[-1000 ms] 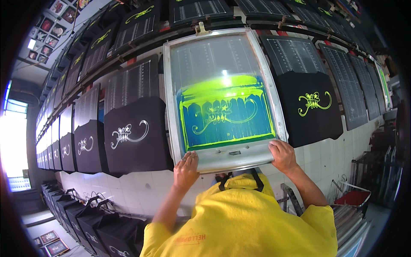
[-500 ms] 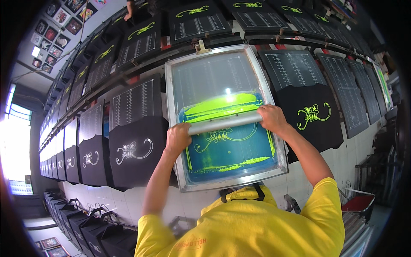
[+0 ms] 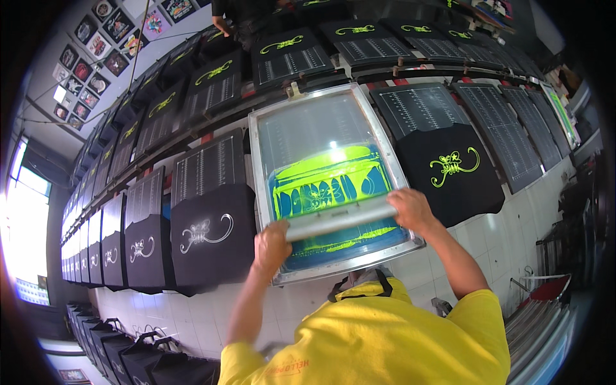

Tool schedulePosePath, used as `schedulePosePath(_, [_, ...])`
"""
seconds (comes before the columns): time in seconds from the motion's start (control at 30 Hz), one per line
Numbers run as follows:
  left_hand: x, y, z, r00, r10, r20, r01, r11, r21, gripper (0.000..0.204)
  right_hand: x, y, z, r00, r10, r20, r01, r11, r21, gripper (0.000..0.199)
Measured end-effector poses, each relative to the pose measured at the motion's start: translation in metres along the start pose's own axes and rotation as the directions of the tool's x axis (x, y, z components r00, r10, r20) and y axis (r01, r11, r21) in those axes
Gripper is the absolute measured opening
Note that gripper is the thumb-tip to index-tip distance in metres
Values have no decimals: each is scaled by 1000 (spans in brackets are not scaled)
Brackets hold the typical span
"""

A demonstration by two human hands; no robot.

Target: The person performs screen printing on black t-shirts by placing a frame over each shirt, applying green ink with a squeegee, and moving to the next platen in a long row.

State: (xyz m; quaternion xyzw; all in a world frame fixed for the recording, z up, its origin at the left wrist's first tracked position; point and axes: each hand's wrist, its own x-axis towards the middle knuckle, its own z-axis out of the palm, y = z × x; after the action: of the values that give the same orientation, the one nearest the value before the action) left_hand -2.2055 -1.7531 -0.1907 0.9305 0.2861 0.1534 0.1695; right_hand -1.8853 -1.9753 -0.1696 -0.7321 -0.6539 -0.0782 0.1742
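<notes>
Both my hands grip the ends of a long pale squeegee [image 3: 343, 218], which lies across a framed printing screen [image 3: 350, 264]. My left hand [image 3: 272, 245] is wrapped round its left end, and my right hand [image 3: 412, 210] holds the right end. On the screen's blue stencil, bright yellow-green ink [image 3: 324, 159] forms a thick band at the far side. Streaks of it run between that band and the squeegee, partly covering a curled line design. More ink lines the near side of the stencil. What lies beneath the screen is mostly hidden.
A black shirt [image 3: 471, 189] with a yellow-green print lies on a board to the right. Left of the screen, a black shirt [image 3: 212, 256] bears a white print, with several more beyond. Another row of boards runs behind a rail. A person [image 3: 237, 22] stands at the far side.
Both hands have drawn the squeegee toward me, down the screen. Ink streaks now cover part of the design behind it. The view has shifted, and more of the far person shows.
</notes>
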Motion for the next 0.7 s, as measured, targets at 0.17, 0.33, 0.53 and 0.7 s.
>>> schedulePosePath(0.17, [-75, 19, 22, 988, 81, -128, -80, 997, 15, 48, -68, -37, 2, 998, -1, -67, 3, 1000, 25, 26])
schedulePosePath(0.33, [-104, 33, 33, 997, 61, -41, -60, 998, 36, 52, -99, -52, 13, 999, -9, -38, 8, 999, -33, 33])
schedulePosePath(0.53, [-122, 34, 48, 996, 94, 11, -94, 993, 76, 61, -121, -68, 12, 999, 48, 14, -48, 999, 7, 48])
schedulePosePath(0.7, [-126, 40, 30, 989, 75, 129, -89, 990, 110, 68, -119, -78, -2, 995, 92, 38, -94, 994, 54, 49])
